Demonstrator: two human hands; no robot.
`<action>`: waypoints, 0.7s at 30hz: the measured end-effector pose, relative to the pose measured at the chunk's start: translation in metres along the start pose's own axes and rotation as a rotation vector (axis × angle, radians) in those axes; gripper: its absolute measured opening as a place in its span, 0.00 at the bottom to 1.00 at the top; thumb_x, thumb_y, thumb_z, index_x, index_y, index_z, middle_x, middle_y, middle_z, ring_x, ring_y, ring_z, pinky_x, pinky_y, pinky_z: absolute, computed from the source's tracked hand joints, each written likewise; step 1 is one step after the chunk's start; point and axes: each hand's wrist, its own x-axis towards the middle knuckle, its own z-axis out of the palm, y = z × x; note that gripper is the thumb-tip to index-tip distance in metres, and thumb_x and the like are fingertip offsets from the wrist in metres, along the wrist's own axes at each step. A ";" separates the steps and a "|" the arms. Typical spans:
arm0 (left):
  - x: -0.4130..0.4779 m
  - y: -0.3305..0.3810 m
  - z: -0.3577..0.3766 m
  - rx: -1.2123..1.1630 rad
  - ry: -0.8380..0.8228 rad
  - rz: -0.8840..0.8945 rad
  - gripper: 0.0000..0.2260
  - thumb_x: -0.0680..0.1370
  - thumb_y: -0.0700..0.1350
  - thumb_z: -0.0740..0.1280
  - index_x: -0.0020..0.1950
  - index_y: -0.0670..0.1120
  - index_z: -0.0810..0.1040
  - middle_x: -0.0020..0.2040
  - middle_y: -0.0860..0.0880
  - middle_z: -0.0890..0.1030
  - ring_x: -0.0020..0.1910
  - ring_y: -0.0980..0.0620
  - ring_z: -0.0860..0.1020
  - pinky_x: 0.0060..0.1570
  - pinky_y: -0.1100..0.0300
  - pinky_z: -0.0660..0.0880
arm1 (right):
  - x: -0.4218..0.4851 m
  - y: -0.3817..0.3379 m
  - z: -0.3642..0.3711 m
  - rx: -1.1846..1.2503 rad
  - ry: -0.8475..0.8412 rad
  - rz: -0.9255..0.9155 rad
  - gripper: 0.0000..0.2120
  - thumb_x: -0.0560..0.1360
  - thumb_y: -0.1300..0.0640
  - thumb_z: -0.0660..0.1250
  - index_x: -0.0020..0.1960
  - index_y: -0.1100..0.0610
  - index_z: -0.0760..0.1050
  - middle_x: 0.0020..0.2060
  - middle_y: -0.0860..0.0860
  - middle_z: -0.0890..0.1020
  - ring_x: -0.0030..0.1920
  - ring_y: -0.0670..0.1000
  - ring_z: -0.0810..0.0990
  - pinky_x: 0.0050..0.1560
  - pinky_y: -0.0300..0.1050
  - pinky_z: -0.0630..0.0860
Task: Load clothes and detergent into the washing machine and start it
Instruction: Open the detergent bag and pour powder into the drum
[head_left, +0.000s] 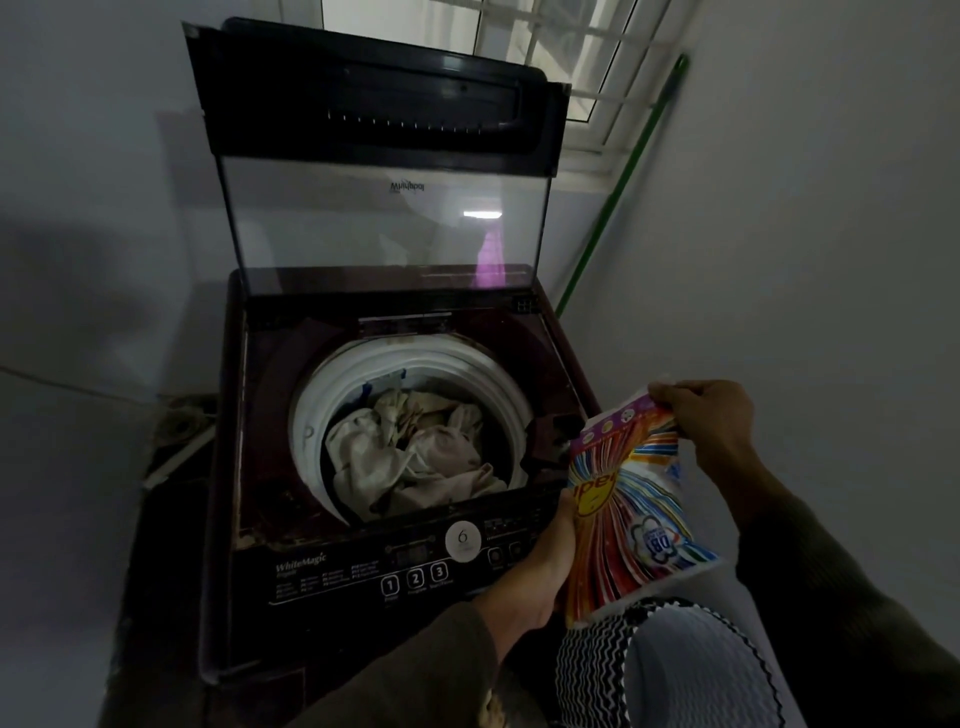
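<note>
Head view, single entry.

- Detergent packet (631, 499): bright printed pouch, held upright between both hands, just right of the washing machine (270, 519) and outside its tub.
- Left hand (550, 558): fingers curled round the packet's lower left edge, steadying it from below.
- Right hand (711, 415): fingertips (667, 393) pinched together on the packet's top corner, apparently set to tear or unfold it. Whether the packet is already open cannot be told.
- Clothes (410, 457): pale crumpled pieces, loaded in the drum (332, 395), left of and beyond both sets of fingers.
- Lid (384, 208): raised, standing upright behind the tub, well beyond the fingers.
- Control panel (415, 574): numbered buttons and a round dial, directly left of the left fingers; untouched, so starting is not yet done.

Risks, as judged:
- A sharp tear at the pinched corner could burst the pouch and scatter powder over the panel or floor, since it sits off to the side of the tub.
- Pouring from here would miss the drum; the packet needs carrying left, over the clothes.

Surroundings:
- Green pole (618, 192): leans in the corner beyond the right fingers, clear of the pour path.
- Window (524, 31): behind the lid.
- Zigzag-patterned item (592, 660): below the packet, close under both hands; what it is cannot be told.
</note>
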 end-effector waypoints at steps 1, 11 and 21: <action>0.002 0.000 0.001 -0.011 0.008 -0.003 0.35 0.76 0.74 0.47 0.70 0.55 0.75 0.68 0.42 0.77 0.64 0.42 0.78 0.68 0.44 0.72 | 0.001 0.000 0.000 0.001 0.001 0.003 0.09 0.72 0.57 0.74 0.45 0.64 0.84 0.30 0.53 0.81 0.29 0.51 0.80 0.38 0.44 0.78; 0.019 -0.001 0.001 -0.022 -0.004 -0.021 0.40 0.68 0.79 0.49 0.67 0.57 0.78 0.66 0.42 0.79 0.63 0.40 0.78 0.68 0.41 0.71 | 0.010 -0.002 0.003 -0.022 -0.007 0.003 0.10 0.72 0.56 0.75 0.46 0.64 0.84 0.33 0.56 0.83 0.32 0.54 0.82 0.40 0.47 0.81; 0.031 -0.002 -0.003 -0.007 -0.032 0.003 0.51 0.53 0.86 0.53 0.66 0.58 0.78 0.63 0.42 0.81 0.61 0.39 0.79 0.66 0.40 0.72 | 0.014 -0.005 0.005 -0.021 -0.017 0.009 0.09 0.72 0.56 0.74 0.45 0.63 0.84 0.33 0.55 0.83 0.32 0.55 0.83 0.42 0.50 0.82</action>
